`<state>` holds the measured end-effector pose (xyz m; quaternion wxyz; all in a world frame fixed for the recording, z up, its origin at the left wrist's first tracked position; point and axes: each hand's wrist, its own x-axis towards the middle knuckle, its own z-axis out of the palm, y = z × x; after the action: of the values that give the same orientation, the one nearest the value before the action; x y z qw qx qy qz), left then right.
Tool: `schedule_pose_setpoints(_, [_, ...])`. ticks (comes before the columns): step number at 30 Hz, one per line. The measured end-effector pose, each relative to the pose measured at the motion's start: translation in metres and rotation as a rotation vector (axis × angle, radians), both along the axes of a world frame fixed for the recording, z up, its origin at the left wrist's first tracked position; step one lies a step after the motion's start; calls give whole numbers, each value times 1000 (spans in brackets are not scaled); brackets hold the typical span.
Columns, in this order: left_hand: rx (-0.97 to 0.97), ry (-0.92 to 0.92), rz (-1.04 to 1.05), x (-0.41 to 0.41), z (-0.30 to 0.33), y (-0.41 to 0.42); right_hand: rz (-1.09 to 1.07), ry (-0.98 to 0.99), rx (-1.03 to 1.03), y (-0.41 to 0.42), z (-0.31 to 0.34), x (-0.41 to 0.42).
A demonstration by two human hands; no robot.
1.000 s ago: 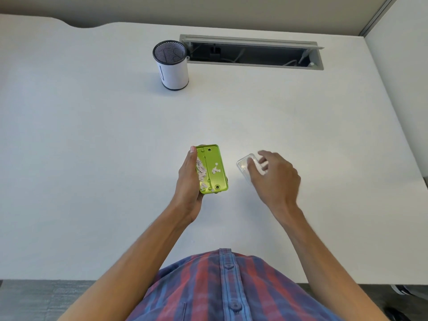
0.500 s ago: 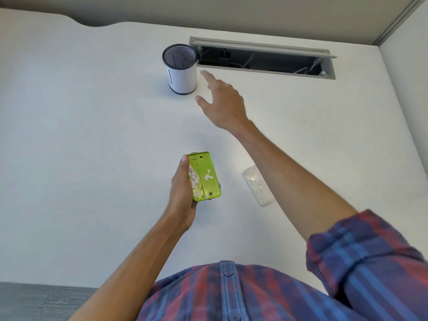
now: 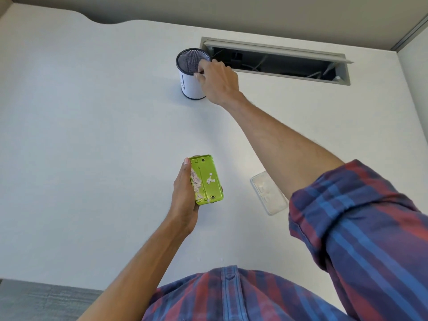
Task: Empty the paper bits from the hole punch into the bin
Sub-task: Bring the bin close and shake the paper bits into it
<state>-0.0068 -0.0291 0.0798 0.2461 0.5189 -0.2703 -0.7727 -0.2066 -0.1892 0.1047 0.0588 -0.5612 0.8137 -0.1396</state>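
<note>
My left hand (image 3: 185, 195) holds the green hole punch (image 3: 207, 180) upside down above the white desk, its underside facing up with white paper bits (image 3: 196, 181) lying on it. The clear plastic base cover (image 3: 268, 193) lies on the desk to the right of the punch, partly hidden under my right forearm. My right hand (image 3: 218, 81) is stretched far forward and grips the right rim of the small bin (image 3: 188, 82), a white cylinder with a black mesh inside, which stands upright at the back of the desk.
An open cable tray slot (image 3: 278, 62) with cables inside is cut into the desk (image 3: 92, 135) just right of the bin. A partition wall (image 3: 414, 77) borders the desk on the right. The desk's near edge runs along my shirt.
My right hand left the clear cover on the desk, reached forward to the back and closed on the bin's rim. My left hand has kept the punch in nearly the same place.
</note>
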Motion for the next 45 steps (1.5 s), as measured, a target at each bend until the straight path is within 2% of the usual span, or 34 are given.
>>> schedule_pose_setpoints(6, [-7,-2,3,4,0,2,4,27,-18,43,-6,-4])
schedule_pose_setpoints(16, [-28,19,-10,3,9,9,17,-32,-91,180,-13,16])
schedule_pose_setpoints(27, [-96,34,59,7,16,2,-1,-33,-56,283,-14,53])
schedule_pose_setpoints(35, [-143,56,114,-4,31,-13,-22,-74,-83,299,-12,59])
schedule_pose_setpoints(42, [-221,84,39,-26,48,-25,-130,-140,-259,286,9,62])
schedule_pose_setpoints(45, [-321,90,-23,-34,51,-29,-135,-185,-326,279,15,62])
